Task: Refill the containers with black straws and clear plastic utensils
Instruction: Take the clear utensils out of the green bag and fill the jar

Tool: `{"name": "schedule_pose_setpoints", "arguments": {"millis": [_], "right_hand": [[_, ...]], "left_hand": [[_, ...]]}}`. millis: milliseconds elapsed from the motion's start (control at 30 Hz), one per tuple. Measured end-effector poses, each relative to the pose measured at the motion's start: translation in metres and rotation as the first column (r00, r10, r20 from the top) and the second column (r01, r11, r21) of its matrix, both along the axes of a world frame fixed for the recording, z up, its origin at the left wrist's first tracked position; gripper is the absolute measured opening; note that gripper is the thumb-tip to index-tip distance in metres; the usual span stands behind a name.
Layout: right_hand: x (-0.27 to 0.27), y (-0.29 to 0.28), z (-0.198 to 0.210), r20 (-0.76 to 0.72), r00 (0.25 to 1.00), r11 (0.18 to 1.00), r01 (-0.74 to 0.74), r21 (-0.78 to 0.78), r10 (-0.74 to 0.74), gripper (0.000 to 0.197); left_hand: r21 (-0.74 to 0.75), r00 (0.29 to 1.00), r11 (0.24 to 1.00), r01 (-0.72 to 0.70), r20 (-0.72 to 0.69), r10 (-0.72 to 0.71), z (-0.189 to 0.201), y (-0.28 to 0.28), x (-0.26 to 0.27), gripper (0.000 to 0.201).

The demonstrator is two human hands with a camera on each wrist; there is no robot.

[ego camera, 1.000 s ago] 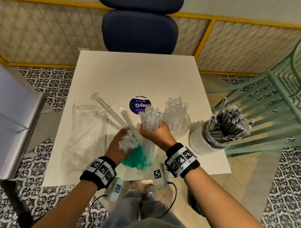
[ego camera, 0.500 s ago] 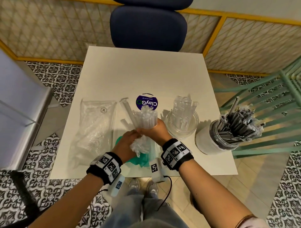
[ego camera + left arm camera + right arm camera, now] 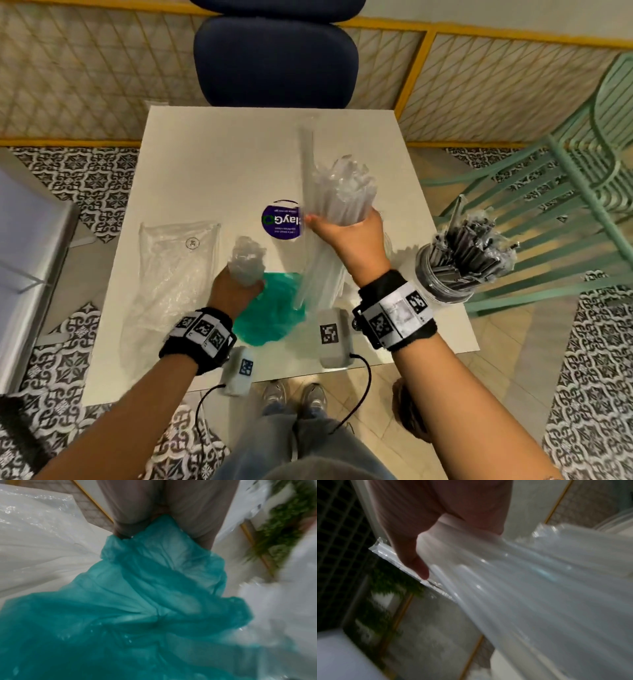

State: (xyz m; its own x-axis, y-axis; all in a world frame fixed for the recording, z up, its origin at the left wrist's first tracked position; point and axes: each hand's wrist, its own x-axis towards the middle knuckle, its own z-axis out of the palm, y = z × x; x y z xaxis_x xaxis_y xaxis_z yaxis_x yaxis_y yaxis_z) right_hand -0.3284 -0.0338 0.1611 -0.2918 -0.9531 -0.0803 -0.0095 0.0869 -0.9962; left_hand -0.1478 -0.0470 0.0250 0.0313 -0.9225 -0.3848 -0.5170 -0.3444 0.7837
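Head view: a white square table [image 3: 212, 164] seen from above, with both wrists banded and the person's shoes under its near edge.
Landmark: a round purple sticker [image 3: 281, 220] near the table's middle; places below are told from it.
Right hand [image 3: 356, 240]: just right of the sticker, fingers curled round a bundle of clear wrapped utensils [image 3: 342, 195] that fans up and away from the fist; the lower ends slant down toward the near edge.
Right wrist view: the thumb [image 3: 418, 563] lies across the wrapped bundle [image 3: 522, 588], much blurred; one loose flat wrapper end pokes out behind the thumb.
Left hand [image 3: 236, 291]: nearer than the sticker and a little left, gripping the bunched top of a clear plastic bag [image 3: 247, 258] whose lower part is teal [image 3: 274, 311].
Left wrist view: teal film [image 3: 137, 601] spreads from under the curled fingers [image 3: 137, 507]; blur hides the fingertips.
Straw jar [image 3: 448, 277]: well right of the sticker at the table's right edge, crammed with black straws [image 3: 469, 246] in clear sleeves.
Utensil container: behind the right forearm; only a sliver of clear rim shows, so I cannot tell its fill.
Flat empty bag [image 3: 171, 274]: left of the sticker, lying crumpled on the table.
In the way: the right forearm and the raised bundle cover the table between the sticker and the straw jar.
Around: a dark blue chair [image 3: 275, 58] beyond the far edge, a green slatted chair [image 3: 565, 192] to the right, a metal surface [image 3: 27, 260] to the left, patterned floor tiles.
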Motion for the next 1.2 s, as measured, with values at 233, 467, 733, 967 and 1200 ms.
{"name": "schedule_pose_setpoints", "arguments": {"millis": [233, 467, 733, 967, 1200], "right_hand": [[-0.053, 0.026, 0.040, -0.019, 0.976, 0.968, 0.214, -0.131, -0.218, 0.042], [-0.070, 0.026, 0.044, -0.046, 0.948, 0.927, 0.296, -0.229, -0.314, 0.046], [-0.071, 0.006, 0.031, -0.034, 0.965, 0.934, 0.242, -0.263, -0.260, 0.041], [-0.073, -0.006, -0.022, -0.001, 0.976, 0.969, 0.215, -0.120, -0.216, 0.032], [-0.064, -0.004, -0.105, -0.219, 0.961, 0.961, 0.211, 0.180, -0.170, 0.034]], "left_hand": [[0.013, 0.995, 1.000, -0.007, 0.099, 0.006, -0.025, -0.081, 0.008, 0.074], [-0.245, 0.975, 0.967, -0.065, 0.189, 0.113, -0.019, -0.101, 0.004, 0.092], [-0.315, 0.853, 0.801, 0.508, 0.059, -0.518, -0.009, -0.032, -0.113, 0.127], [-0.341, 0.906, 0.896, 0.285, -0.208, -0.368, -0.039, -0.035, -0.150, 0.106], [-0.338, 0.872, 0.810, 0.479, 0.083, -0.482, -0.025, -0.035, -0.158, 0.064]]}}
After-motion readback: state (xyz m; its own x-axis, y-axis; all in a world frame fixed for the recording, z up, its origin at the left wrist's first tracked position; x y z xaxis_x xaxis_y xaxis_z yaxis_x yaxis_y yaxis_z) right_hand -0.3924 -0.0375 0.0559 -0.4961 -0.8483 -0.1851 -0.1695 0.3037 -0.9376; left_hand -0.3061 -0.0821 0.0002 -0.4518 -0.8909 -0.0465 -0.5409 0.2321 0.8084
